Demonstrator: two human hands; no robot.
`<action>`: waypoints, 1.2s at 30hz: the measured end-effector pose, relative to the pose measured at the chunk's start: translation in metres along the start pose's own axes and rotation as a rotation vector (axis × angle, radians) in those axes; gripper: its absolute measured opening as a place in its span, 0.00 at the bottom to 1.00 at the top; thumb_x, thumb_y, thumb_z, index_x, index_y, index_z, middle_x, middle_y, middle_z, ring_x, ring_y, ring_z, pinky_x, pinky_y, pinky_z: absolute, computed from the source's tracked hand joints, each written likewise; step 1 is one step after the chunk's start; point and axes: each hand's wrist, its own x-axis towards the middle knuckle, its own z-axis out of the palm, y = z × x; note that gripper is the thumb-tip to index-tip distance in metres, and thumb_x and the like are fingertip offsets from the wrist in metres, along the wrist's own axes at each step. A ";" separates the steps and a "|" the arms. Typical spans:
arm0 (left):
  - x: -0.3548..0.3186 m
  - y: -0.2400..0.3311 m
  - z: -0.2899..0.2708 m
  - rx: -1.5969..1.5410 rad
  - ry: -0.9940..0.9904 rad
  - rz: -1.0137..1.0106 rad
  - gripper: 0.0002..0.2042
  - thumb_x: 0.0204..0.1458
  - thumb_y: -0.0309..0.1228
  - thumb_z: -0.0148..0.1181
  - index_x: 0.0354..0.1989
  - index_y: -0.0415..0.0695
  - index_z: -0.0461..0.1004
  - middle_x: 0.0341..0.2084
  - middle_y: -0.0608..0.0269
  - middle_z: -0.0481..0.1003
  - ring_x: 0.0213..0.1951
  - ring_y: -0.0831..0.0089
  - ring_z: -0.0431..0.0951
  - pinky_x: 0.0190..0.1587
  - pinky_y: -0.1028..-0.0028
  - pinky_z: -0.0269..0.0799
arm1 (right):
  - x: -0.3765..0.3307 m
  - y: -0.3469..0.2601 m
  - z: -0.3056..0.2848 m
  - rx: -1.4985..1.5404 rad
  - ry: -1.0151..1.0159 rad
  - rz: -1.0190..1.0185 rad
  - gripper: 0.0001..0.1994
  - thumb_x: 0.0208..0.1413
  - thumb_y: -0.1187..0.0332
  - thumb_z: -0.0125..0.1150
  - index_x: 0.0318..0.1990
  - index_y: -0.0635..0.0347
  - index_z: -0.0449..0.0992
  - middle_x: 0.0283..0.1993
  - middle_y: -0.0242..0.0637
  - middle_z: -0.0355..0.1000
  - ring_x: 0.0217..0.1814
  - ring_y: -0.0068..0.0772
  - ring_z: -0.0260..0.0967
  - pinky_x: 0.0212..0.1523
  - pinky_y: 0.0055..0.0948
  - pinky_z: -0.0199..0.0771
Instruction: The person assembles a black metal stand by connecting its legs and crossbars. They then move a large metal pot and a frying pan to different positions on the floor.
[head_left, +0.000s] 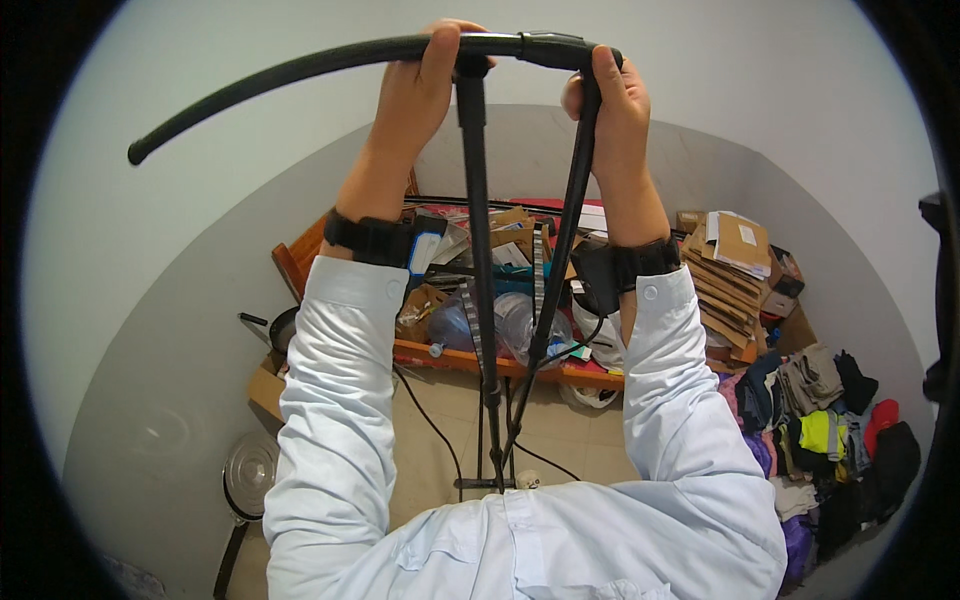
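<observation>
Overhead: hands (520, 95) grip black bar (300, 65) | joint between them hidden

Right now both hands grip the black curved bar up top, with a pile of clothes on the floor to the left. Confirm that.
Not quite. The left hand and right hand do grip the black curved bar, but the head view shows the pile of clothes on the floor to the right, not the left.

Pretty cluttered corner: plain white walls (800, 90), beige tiled floor (560, 430), an orange wooden shelf (450, 357) stuffed with junk, stacked cardboard (725, 275), clothes pile (830, 420) on the right.
</observation>
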 end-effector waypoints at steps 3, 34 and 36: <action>0.011 0.005 -0.001 -0.086 0.093 -0.216 0.33 0.52 0.65 0.37 0.40 0.44 0.73 0.23 0.61 0.76 0.28 0.76 0.75 0.35 0.77 0.70 | 0.013 -0.002 0.003 -0.045 0.016 -0.053 0.19 0.54 0.53 0.58 0.34 0.61 0.64 0.17 0.33 0.66 0.16 0.19 0.62 0.17 0.17 0.61; -0.006 -0.006 -0.006 -0.252 -0.078 -0.248 0.25 0.62 0.49 0.33 0.33 0.42 0.72 0.28 0.68 0.69 0.34 0.77 0.66 0.42 0.76 0.61 | 0.005 0.036 0.016 -0.461 0.275 -0.168 0.16 0.55 0.61 0.59 0.31 0.61 0.60 0.13 0.30 0.61 0.10 0.18 0.58 0.10 0.18 0.56; -0.011 0.002 -0.011 -0.203 -0.087 -0.263 0.29 0.60 0.55 0.32 0.34 0.41 0.72 0.30 0.68 0.69 0.36 0.78 0.64 0.44 0.74 0.60 | 0.007 0.042 0.018 -0.445 0.267 -0.144 0.16 0.55 0.58 0.58 0.30 0.61 0.61 0.13 0.30 0.62 0.10 0.18 0.58 0.11 0.18 0.56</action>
